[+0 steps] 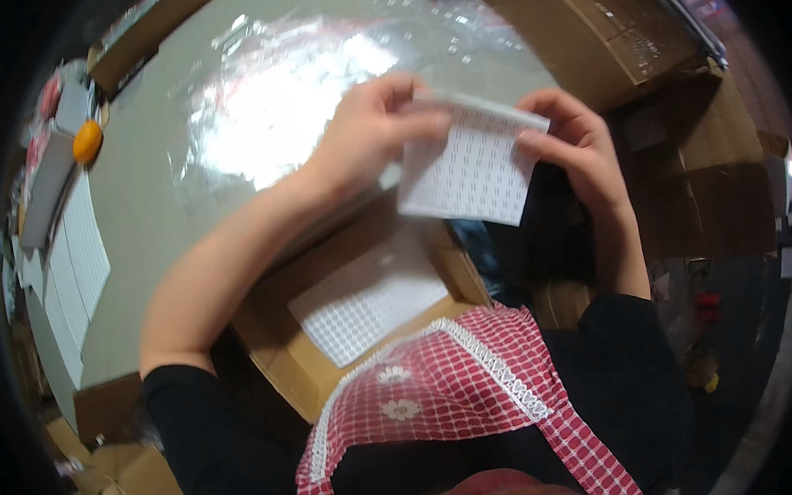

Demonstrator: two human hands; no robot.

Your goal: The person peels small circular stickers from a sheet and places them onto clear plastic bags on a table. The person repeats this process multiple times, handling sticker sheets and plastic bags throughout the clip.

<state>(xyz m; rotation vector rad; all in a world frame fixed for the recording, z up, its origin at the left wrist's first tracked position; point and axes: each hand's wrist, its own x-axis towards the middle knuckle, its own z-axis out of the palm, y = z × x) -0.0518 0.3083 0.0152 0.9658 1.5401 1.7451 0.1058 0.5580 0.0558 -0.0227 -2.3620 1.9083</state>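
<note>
A white sheet printed with rows of small dark marks (480, 168) is held up between both hands, above the near edge of the table. My left hand (380, 126) grips its upper left part, thumb on the front; this hand is slightly blurred. At the sheet's upper right corner, my right hand (570, 136) pinches it between thumb and fingers. Below, an open cardboard box (287, 368) holds a white sheet covered in rows of small round shapes (368, 305). Shiny clear plastic bags (276, 106) lie on the table beyond my left hand.
The grey-green table (136, 192) bears a stack of white sheets (78, 256) and an orange oval object (87, 142) at the left. A cardboard piece (151, 33) stands at the upper left. Large cardboard boxes (606, 39) are at the upper right.
</note>
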